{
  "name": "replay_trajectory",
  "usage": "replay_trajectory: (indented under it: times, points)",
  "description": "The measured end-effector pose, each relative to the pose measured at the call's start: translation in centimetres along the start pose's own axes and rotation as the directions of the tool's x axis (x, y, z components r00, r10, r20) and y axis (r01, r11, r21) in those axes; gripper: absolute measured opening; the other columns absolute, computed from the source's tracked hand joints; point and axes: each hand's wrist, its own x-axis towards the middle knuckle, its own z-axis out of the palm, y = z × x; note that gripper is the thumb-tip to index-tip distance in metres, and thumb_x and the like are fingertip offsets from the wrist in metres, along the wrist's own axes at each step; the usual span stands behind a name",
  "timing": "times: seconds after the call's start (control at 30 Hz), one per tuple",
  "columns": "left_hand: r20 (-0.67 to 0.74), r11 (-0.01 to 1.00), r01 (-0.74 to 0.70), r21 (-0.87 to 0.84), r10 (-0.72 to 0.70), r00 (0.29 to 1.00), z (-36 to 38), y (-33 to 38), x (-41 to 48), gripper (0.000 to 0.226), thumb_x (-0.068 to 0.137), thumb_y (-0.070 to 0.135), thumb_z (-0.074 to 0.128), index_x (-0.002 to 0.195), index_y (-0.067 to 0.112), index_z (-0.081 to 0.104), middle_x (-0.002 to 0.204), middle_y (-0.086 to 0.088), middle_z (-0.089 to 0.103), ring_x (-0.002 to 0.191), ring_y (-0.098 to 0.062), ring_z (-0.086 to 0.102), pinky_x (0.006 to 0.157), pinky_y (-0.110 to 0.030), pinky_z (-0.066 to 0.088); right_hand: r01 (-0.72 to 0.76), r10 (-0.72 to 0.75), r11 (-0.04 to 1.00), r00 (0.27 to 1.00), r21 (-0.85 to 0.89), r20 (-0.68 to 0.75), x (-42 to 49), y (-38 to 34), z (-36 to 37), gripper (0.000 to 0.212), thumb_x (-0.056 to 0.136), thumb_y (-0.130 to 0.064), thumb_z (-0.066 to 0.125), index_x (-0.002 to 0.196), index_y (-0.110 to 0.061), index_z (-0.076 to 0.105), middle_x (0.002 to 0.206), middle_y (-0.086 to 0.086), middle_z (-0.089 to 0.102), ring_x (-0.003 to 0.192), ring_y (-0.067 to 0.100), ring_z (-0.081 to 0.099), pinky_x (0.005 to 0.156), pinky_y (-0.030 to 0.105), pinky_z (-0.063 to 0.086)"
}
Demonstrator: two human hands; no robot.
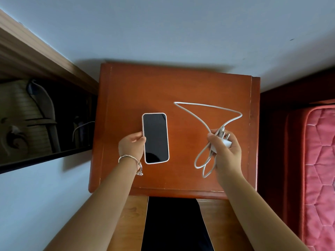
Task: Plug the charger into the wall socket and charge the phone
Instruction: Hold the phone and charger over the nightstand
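Head view, left hand [132, 146] gripping phone [155, 138] edge on wooden nightstand [137, 91], right hand [227, 151] closed around white charger [225, 141] and looped cable [208, 113].

Wooden nightstand [137, 91] against pale wall [163, 29], red mattress [319, 160] beside.

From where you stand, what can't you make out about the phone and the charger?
- Wall socket: none shows anywhere in the head view.
- Charger: mostly wrapped by the right hand; only prongs and a white corner show.
- Cable: its phone-end plug is lost in the gathered loops.
- Phone: dark screen; charging port too small; left hand covers one edge.
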Motion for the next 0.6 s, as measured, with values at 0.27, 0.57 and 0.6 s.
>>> replay_trajectory:
  times: [0.27,0.57,0.6]
  points:
    - [0.026,1.000,0.026,0.002,-0.026,0.999,-0.3,-0.5,1.2,0.026,0.082,0.001,0.058,0.095,0.018,0.074,0.092,0.000,0.072,0.095,-0.024,0.067,0.091,-0.046,0.052,-0.052,0.052,0.999,0.999,0.001,-0.008,0.4,0.9,0.7,0.019,0.076,-0.018,0.072,0.068,-0.034,0.067,0.066,-0.011,0.063,0.063,0.007,0.057,0.062,0.024,0.048]
    - [0.003,0.997,0.070,-0.012,-0.070,0.998,-0.8,-0.9,1.6,0.025,0.084,0.004,0.057,0.087,0.021,0.075,0.092,-0.005,0.074,0.091,-0.022,0.069,0.089,-0.044,0.054,-0.089,0.089,0.996,0.996,-0.012,0.008,0.4,1.4,0.9,0.019,0.077,-0.017,0.073,0.069,-0.034,0.067,0.066,-0.012,0.064,0.062,0.005,0.059,0.063,0.024,0.049]
    - [-0.004,0.997,0.077,-0.020,-0.077,0.997,-0.8,-0.9,1.6,0.024,0.083,0.004,0.057,0.085,0.021,0.074,0.091,-0.005,0.074,0.089,-0.022,0.069,0.088,-0.042,0.054,-0.087,0.087,0.996,0.996,-0.015,0.011,0.4,1.4,0.9,0.018,0.077,-0.017,0.073,0.070,-0.033,0.067,0.065,-0.013,0.064,0.061,0.003,0.059,0.063,0.024,0.049]
